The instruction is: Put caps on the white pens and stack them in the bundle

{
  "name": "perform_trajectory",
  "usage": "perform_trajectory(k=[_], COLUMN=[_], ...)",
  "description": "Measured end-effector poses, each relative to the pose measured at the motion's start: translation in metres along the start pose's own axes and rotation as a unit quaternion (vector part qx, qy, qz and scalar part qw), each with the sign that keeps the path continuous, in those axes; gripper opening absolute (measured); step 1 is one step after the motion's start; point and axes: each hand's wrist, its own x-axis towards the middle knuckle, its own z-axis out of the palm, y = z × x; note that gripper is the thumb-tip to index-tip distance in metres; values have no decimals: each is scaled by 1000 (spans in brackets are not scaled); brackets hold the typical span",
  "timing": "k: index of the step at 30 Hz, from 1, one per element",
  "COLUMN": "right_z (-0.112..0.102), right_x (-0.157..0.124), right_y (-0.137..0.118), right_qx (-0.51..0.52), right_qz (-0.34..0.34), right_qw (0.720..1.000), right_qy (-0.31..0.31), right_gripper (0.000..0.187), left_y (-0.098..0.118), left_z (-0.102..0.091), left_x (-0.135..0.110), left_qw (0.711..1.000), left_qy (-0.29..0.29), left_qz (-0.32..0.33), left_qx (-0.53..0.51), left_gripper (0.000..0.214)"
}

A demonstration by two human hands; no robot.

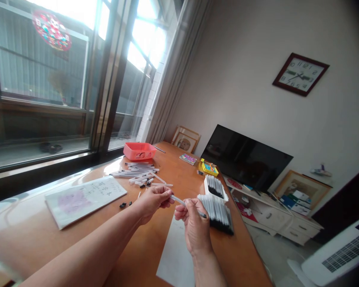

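Both my hands hold one white pen (179, 200) above the orange table (137, 247). My left hand (154, 200) pinches its left end, fingers closed. My right hand (193, 225) is closed round the other end, where a dark tip sticks out. Just beyond my right hand lies a stack of white pens with black ends (217, 213), and behind it a white box (215, 186) filled with more pens. A loose pile of pens (140, 172) lies further back to the left.
A pink tray (139, 151) sits near the window. A white booklet (85, 199) lies on the left and a sheet of paper (178, 255) under my right wrist. Small black caps (123, 205) are scattered on the table. A yellow box (208, 167) and a television (245, 157) are beyond.
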Motion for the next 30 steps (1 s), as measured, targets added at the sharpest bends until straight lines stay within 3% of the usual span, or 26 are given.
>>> perform_trajectory(k=[12,20,26,30], right_z=[1,0,-10,-13], right_x=[1,6,12,13], right_y=[0,5,-7,-12], right_qx=[6,7,-9,-43], right_qz=[7,26,2,22], right_qw=[1000,1000,999,998], right_qy=[-2,-10,43,33], right_gripper=[29,38,28,23], left_y=[0,-3,-4,-7], left_z=[1,-8,-26,-32], left_x=[-1,9,18,24], left_qw=[1000,1000,995,992], left_qy=[-2,13,67,91], left_qz=[-10,-21,-16,-22], left_qx=[-3,17,73,88], left_gripper=[37,37,43,51])
